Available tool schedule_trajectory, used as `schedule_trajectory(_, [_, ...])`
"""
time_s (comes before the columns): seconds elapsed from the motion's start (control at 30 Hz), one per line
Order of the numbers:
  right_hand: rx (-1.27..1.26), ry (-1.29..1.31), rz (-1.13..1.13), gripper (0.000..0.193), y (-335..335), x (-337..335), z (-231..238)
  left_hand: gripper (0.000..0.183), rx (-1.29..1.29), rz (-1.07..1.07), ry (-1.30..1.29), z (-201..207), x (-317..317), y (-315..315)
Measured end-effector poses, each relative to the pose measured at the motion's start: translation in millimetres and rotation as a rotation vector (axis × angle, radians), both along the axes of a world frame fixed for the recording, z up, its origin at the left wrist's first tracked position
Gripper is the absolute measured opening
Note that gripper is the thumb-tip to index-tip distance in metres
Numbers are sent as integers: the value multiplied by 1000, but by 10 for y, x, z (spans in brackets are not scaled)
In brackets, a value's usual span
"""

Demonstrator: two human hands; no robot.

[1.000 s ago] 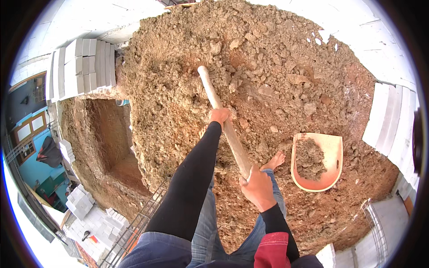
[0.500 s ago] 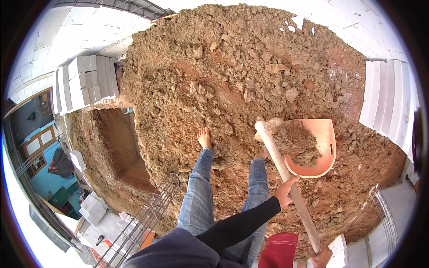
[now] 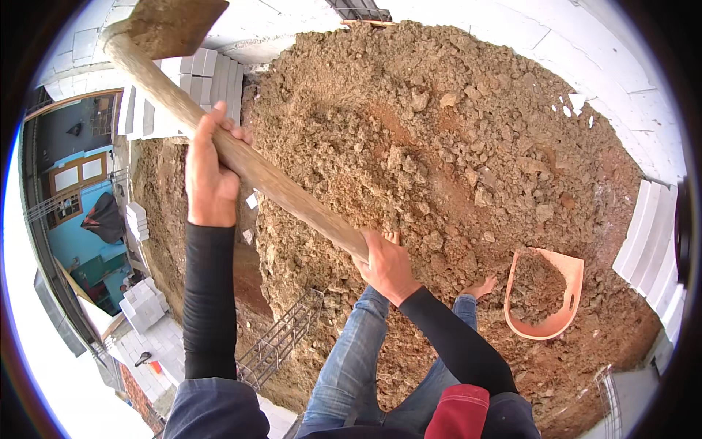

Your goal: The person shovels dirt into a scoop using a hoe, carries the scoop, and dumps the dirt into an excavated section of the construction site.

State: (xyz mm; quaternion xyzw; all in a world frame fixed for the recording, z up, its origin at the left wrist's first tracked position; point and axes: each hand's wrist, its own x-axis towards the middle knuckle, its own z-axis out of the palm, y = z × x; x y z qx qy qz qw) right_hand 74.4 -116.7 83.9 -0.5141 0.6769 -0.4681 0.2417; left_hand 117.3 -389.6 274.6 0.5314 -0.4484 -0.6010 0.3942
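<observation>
A hoe (image 3: 289,196) with a long wooden handle slants across the view, raised above the ground. Its wide, soil-stained metal blade (image 3: 178,28) is up at the far left, partly cut off by the picture's edge. My left hand (image 3: 213,172) grips the handle partway along, nearer the blade. Around the handle's lower end my right hand (image 3: 387,267) is closed. On the dirt to my right lies an orange plastic scoop-shaped container (image 3: 574,293) with a slot in its wall and loose soil in it.
Lumpy brown soil (image 3: 351,132) spreads around my bare feet. A dug pit (image 3: 252,282) lies to the left, beside a rebar cage (image 3: 281,340). Pale blocks are stacked at the far left (image 3: 227,88) and at the right (image 3: 647,230). A white block wall (image 3: 512,29) bounds the far side.
The hoe has swung up from beside the orange container to the far left. My left hand still holds its handle, and my right hand has come up with it. The view has shifted left.
</observation>
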Motion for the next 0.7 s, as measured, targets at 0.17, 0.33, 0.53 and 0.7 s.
schedule_trajectory(0.17, [-38,-98,119,22,-2551,112,901,54,-663,143,-313,484,279,-1668])
schedule_trajectory(0.33, [101,-69,75,15,-3079,429,58,32,-358,205,-601,-1194,598,-1934])
schedule_trajectory(0.53, [967,-245,167,32,-951,557,-1171,59,295,-82,-1300,-4074,1000,147])
schedule_trajectory(0.7, [801,-283,138,28,-765,345,-360,62,213,-449,-1081,-4357,1639,-189])
